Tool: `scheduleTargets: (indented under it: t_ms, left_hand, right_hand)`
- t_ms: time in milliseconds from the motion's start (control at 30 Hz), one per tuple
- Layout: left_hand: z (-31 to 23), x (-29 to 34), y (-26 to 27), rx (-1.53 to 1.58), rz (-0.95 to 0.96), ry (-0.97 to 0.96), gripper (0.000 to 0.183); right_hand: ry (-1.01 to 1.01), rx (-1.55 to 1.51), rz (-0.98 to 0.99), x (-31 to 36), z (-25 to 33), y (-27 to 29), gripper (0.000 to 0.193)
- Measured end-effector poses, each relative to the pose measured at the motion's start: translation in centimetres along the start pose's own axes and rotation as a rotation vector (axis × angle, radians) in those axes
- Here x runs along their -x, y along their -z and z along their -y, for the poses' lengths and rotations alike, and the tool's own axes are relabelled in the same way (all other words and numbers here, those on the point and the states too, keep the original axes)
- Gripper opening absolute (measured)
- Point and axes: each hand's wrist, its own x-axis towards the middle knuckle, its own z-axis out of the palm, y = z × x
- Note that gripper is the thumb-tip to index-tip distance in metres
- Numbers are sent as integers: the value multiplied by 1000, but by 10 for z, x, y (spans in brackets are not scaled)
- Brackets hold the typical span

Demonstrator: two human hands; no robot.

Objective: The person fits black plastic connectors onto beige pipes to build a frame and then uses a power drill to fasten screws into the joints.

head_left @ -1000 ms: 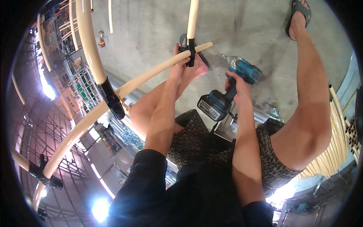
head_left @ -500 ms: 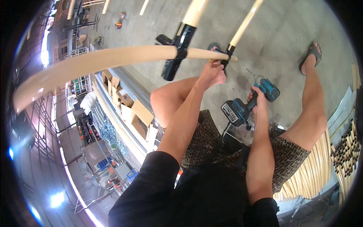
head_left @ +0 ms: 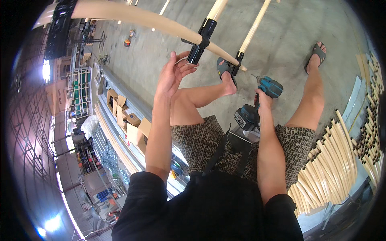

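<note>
**Curved wooden frame and cordless drill, both within reach**

The person's left hand [head_left: 173, 76] is raised with its fingers [head_left: 188, 66] spread apart and gripping nothing; just beyond the fingertips sits a black clamp joint [head_left: 200, 43] on a long curved wooden rail [head_left: 140, 18]. The rail arcs away to the left of the fingers, and two straight wooden rods [head_left: 254, 25] rise from black joints just past them. The right hand [head_left: 262, 102] is wrapped tight around the handle of a teal cordless drill [head_left: 257, 105], whose bit points up toward the smaller joint [head_left: 237, 64] near the rail's end.

The frame looks stiff and fairly light, though long enough to swing if held at one end. Its smooth pale surface may slide in the palm, so the black joint next to the open fingers seems the surest hold. The drill looks dense and bottom-heavy at its battery; the handle grip suits it.

A stack of similar curved slats [head_left: 325, 176] lies well off to the right of the drill hand.
</note>
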Motion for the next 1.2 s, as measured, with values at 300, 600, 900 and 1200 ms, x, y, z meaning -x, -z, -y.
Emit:
scheduleTargets:
  t_ms: [300, 600, 900, 1200]
  left_hand:
    - [-10, -13, -54, -123, 149, -14, 56]
    - [2, -17, -29, -151, 243, 27, 54]
    - [99, -62, 7, 285, 279, 178, 43]
    - [230, -143, -9, -397, 18, 454, 38]
  right_hand:
    - [90, -21, -39, 13, -11, 4, 13]
    - [202, -56, -140, 37, 2, 32, 16]
    - [100, -210, -47, 21, 0, 39, 14]
    - [-164, -471, 253, 10, -20, 47, 19]
